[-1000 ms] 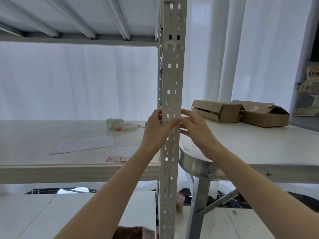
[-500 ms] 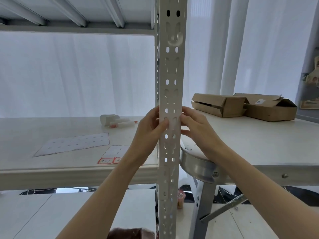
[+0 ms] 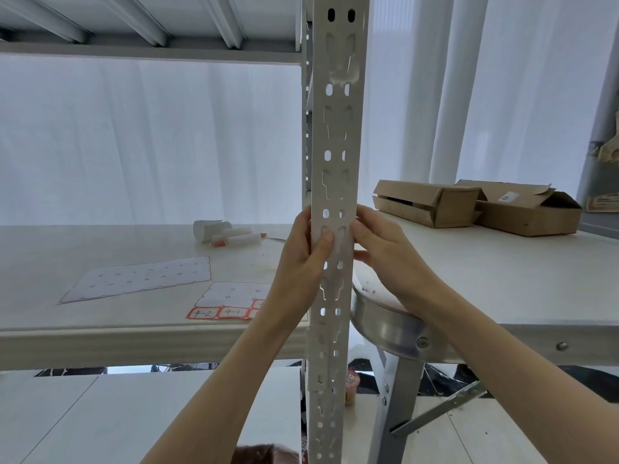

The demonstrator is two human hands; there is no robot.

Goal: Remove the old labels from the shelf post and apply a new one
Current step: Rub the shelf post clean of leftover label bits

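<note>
Shelf post (image 3: 335, 145) label indiscernible btwn hands

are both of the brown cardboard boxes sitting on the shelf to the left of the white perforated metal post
No: both brown cardboard boxes sit on the white tabletop to the right of the white perforated metal post.

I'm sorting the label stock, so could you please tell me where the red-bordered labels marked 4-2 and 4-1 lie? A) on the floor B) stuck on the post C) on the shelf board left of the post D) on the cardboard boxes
C: the red-bordered labels lie on the shelf board, left of the shelf post.
</note>
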